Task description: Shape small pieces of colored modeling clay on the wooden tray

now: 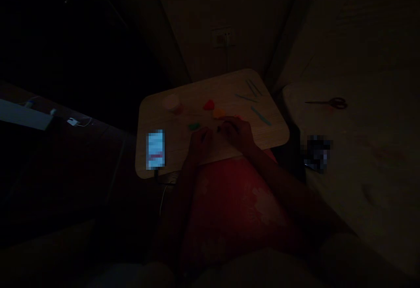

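Note:
Both my hands rest low over the near side of a small wooden table (183, 143) in very dim light. The fingers of my left hand (199, 141) are curled in, and what they may hold is hidden. Beside it my right hand (239, 132) is bent, its fingers closed around something too dark to name. A small dark piece (219, 128) shows at its fingertips. Just beyond the hands lie a red lump (208, 104) and an orange lump (219, 113). A green piece (194, 126) is close to my left hand, and a pinkish-red bit (239, 117) shows behind my right.
Thin blue-green strips (260, 115) lie at the table's right. A pale cup-like container (171, 103) stands at the back left, a lit phone (155, 150) with a cable at the front left. Scissors (331, 103) lie on the surface to the right. A wall socket (223, 37) is behind.

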Tool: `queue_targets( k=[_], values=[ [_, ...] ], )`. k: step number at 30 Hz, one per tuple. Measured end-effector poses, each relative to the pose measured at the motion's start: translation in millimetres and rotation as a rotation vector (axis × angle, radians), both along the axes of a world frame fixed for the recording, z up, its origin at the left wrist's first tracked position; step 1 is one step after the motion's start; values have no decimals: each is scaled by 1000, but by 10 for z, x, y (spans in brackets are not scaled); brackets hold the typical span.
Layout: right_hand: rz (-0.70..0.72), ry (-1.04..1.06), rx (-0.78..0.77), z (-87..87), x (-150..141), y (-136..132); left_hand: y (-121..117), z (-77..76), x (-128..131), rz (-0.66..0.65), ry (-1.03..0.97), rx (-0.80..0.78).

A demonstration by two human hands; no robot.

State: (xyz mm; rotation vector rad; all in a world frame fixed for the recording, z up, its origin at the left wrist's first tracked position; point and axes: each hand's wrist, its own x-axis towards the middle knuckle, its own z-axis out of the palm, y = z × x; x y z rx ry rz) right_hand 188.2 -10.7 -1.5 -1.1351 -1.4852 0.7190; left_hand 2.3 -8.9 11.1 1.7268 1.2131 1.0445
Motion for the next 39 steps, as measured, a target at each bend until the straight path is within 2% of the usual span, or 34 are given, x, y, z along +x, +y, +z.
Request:
queue_targets(
  k=[10, 16, 18, 32, 39],
  values=[
    [1, 36, -78, 55, -3, -23, -4, 4, 1, 4, -11, -26],
    [-92, 28, -105, 98, -1, -47, -13, 35, 9, 1, 24, 12],
    [-84, 18, -106, 122, 2, -54, -12, 28, 9, -2, 19, 6],
    [-3, -41, 113, 68, 20, 5, -1, 11, 2, 1, 12, 8],
    [14, 51, -55, 49, -1, -23, -2, -11, -4, -15, 15, -17]
  ],
)
